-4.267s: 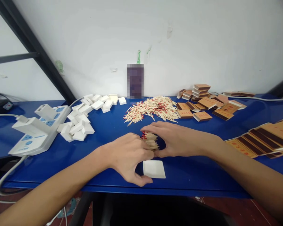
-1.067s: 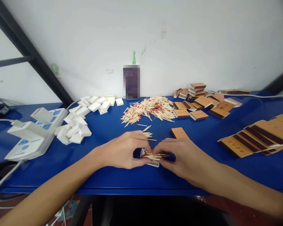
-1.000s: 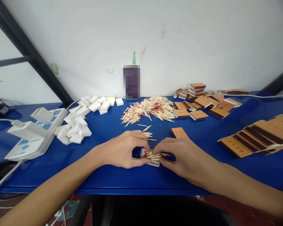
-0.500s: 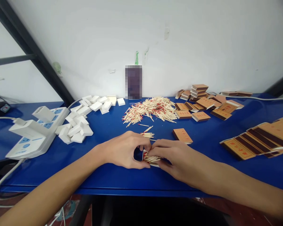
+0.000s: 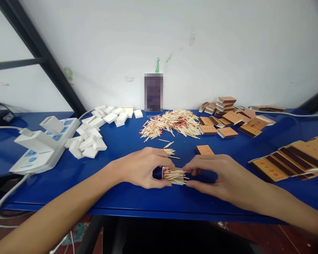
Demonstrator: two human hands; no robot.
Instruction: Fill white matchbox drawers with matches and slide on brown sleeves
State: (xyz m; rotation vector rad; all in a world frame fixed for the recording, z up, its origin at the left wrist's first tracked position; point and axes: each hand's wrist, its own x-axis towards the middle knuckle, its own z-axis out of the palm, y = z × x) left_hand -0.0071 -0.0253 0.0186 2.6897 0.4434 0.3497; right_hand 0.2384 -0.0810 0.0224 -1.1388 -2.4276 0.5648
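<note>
A white matchbox tray (image 5: 178, 182) full of matches (image 5: 175, 174) lies on the blue table, the red heads toward its left end. My left hand (image 5: 145, 167) curls around that left end, with fingers on the far side and thumb on the near side. At the other end is my right hand (image 5: 214, 174), its thumb and fingers apart on either side of the match ends; whether they touch the tray is unclear. Just beyond the tray lie several loose matches (image 5: 170, 152). A closed brown matchbox (image 5: 204, 150) sits behind my right hand, partly covered by it.
A big heap of matches (image 5: 175, 122) spreads near the wall. White trays (image 5: 88, 135) are piled left, beside a power strip (image 5: 49, 150) with cables. Brown matchbox sleeves (image 5: 229, 118) are heaped at back right; a row of them (image 5: 288, 157) lies at far right. The table's front edge (image 5: 159, 216) is close.
My right hand has drawn back to the right and its fingers have spread, uncovering the matches in the tray. My left hand stays around the tray. The whole view has shifted slightly.
</note>
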